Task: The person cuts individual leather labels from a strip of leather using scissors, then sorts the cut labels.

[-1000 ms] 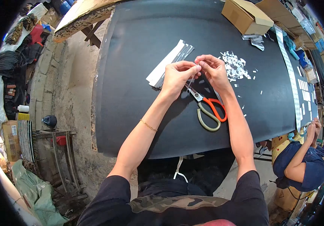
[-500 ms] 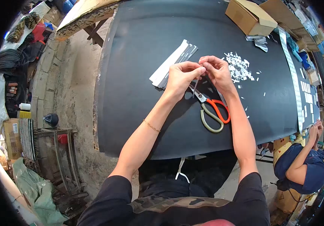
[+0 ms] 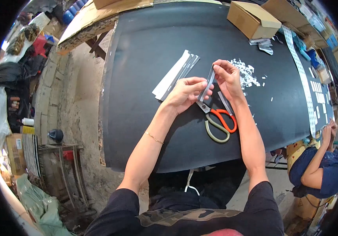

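Note:
My left hand (image 3: 185, 93) pinches the lower part of a narrow dark strip (image 3: 209, 82) with a light edge. At its upper end, the fingers of my right hand (image 3: 228, 77) are closed on the same strip, which slants between both hands above the table. Just below my hands lie scissors (image 3: 219, 121) with one orange and one olive handle. Another short strip (image 3: 224, 103) lies beside them, near my right wrist. A stack of long white and dark strips (image 3: 175, 74) rests to the left of my hands. Small white cut pieces (image 3: 244, 72) are heaped beyond my right hand.
The black-topped table (image 3: 137, 118) spreads under everything. A cardboard box (image 3: 253, 19) stands at the far right, with crumpled strips (image 3: 262, 45) before it. A long white printed band (image 3: 300, 74) runs along the right side, near white labels (image 3: 318, 94). Another person (image 3: 320, 169) sits at the right.
My hands have moved apart, and the strip now shows stretched between them. The short strip beside the scissors is now more visible. The whole view has shifted slightly.

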A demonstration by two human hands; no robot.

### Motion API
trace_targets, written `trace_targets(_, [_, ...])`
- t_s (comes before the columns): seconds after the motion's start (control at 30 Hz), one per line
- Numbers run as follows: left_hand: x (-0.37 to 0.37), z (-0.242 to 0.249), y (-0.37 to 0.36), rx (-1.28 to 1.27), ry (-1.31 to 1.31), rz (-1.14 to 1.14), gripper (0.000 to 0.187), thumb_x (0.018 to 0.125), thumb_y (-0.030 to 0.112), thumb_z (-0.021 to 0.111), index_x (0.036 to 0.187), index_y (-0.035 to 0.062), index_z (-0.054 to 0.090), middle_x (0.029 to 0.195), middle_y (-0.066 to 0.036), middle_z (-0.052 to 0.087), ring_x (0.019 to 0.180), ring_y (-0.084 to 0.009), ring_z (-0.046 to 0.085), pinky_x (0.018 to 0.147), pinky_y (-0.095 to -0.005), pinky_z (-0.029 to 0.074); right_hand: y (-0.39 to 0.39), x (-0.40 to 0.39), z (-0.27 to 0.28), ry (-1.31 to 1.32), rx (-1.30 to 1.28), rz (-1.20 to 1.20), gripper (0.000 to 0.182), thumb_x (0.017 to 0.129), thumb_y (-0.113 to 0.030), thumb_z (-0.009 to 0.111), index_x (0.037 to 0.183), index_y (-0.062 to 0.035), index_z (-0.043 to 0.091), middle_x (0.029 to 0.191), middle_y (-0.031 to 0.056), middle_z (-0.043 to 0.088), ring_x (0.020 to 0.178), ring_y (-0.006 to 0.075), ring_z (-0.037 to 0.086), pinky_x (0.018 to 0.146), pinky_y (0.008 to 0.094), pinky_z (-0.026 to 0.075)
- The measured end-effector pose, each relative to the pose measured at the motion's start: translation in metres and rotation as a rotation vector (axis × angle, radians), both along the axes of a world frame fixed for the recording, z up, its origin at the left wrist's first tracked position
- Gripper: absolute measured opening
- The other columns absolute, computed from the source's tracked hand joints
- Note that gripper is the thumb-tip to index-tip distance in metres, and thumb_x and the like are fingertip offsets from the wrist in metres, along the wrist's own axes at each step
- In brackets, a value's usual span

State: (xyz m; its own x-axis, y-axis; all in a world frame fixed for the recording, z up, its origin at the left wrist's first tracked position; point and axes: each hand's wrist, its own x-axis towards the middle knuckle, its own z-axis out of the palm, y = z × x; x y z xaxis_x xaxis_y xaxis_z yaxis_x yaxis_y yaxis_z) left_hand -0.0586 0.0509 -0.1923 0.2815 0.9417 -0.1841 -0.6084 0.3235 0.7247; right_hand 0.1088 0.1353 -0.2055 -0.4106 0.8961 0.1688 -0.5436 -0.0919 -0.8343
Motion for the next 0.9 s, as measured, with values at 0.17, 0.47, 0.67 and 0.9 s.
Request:
trace_targets(0.17, [0.003,-0.012,0.001,-0.042,-0.094,-0.119,0.018,0.085,0.015,0.067,0.096,0.001,0.063,0.091,-0.011,0.066,0.079,-0.0153,0.064,0.07,-0.0289,0.054,0.006,0.008,0.001,0.024,-0.041,-0.122,0.011,0.08,0.0,0.068,0.09,-0.0027,0.067,0.084,0.0037,0.066,0.075,0.01,0.06,0.069,0.0232,0.049])
trace_targets(0.47, [-0.002,-0.005,0.0,0.005,-0.09,-0.129,0.03,0.092,0.028,0.058,0.1,-0.0001,0.061,0.093,-0.016,0.064,0.085,-0.0253,0.065,0.076,-0.0359,0.054,0.002,0.005,0.005,0.055,-0.038,-0.011,0.009,0.081,-0.001,0.068,0.09,-0.0018,0.066,0.082,0.0045,0.066,0.072,0.0096,0.061,0.064,0.0229,0.05])
trace_targets(0.67, [0.001,-0.009,0.002,0.088,0.015,0.081,0.027,0.092,0.025,0.056,0.098,-0.0009,0.061,0.097,-0.019,0.064,0.087,-0.0284,0.065,0.077,-0.0385,0.056,-0.005,0.001,0.011,-0.057,0.038,0.037,0.012,0.079,-0.001,0.069,0.091,0.0002,0.066,0.079,0.0043,0.064,0.069,0.0104,0.059,0.063,0.0221,0.048])
trace_targets(0.9, [0.006,-0.005,0.0,0.051,-0.039,-0.028,0.024,0.089,0.023,0.062,0.098,0.0017,0.061,0.095,-0.014,0.066,0.082,-0.0212,0.067,0.073,-0.0331,0.058,-0.007,0.0,0.01,-0.106,0.08,0.051,0.01,0.08,-0.002,0.069,0.09,-0.0022,0.066,0.081,0.0016,0.063,0.073,0.0075,0.059,0.066,0.0194,0.049])
